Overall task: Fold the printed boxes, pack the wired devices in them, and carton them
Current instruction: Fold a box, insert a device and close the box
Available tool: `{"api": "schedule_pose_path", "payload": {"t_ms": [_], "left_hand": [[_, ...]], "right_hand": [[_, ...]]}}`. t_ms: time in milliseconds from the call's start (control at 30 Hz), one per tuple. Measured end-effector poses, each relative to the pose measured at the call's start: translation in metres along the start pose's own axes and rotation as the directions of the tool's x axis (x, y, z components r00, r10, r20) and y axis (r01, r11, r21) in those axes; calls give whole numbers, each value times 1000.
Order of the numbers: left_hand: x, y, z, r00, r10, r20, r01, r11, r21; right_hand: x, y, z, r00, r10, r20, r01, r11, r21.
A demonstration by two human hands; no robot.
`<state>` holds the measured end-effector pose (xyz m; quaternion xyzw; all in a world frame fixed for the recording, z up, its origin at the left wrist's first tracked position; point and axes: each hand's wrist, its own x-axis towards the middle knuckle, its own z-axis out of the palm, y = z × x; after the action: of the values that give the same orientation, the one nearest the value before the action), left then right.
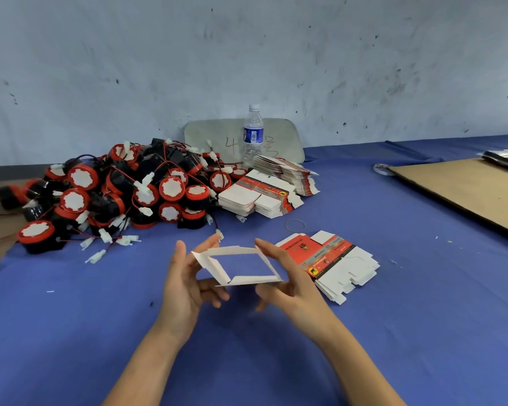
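Box (255, 279) (lettering illegible) between left hand (182, 285), right hand (291, 285).

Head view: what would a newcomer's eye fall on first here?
First, the big pile of red-and-black wired devices at the left rear of the blue table. Next, in the centre, the left hand and right hand hold a half-opened box between them, with a stack of flat printed boxes lying just to its right.
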<state>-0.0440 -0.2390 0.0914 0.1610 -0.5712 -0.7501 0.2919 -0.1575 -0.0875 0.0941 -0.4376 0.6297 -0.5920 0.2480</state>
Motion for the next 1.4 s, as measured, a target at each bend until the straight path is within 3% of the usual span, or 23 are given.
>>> {"api": "schedule_pose_path", "payload": {"t_ms": [133, 233, 300, 367, 433, 500, 600, 767, 1000, 1400], "left_hand": [[-5, 0, 11, 978, 204, -36, -190, 951, 246], [-10, -2, 20, 953, 300, 31, -266, 790, 552], [-13, -4, 25, 937, 346, 39, -290, 714, 637], [-14, -4, 29, 915, 403, -5, -310, 712, 630], [-18, -4, 35, 914, 403, -37, -324, 783, 531], [-23, -5, 45, 952, 306, -15, -290, 914, 285], [-31, -7, 58, 973, 230, -7, -227, 966, 121], [-35, -6, 62, 966, 255, -50, -248, 962, 111], [-34, -3, 62, 959, 277, -54, -266, 953, 147], [-35, -8, 58, 960, 248, -128, -237, 967, 95]], "right_hand": [[1, 0, 3, 994, 7, -110, -28, 982, -189], [2, -2, 3, 976, -114, -184, 20, 894, -448], [3, 0, 3, 962, -201, -184, 75, 844, -531], [2, -3, 6, 961, -202, -191, 109, 905, -410], [0, -8, 10, 968, -130, -213, 110, 988, -106], [-1, -13, 14, 967, -83, -240, 105, 991, 82], [-1, -13, 16, 954, -23, -299, 92, 972, 218], [-2, -9, 19, 914, -77, -397, 159, 971, 179], [-3, -8, 20, 883, -186, -431, 238, 969, 71], [-5, -14, 23, 854, -234, -464, 284, 958, 40]]}}
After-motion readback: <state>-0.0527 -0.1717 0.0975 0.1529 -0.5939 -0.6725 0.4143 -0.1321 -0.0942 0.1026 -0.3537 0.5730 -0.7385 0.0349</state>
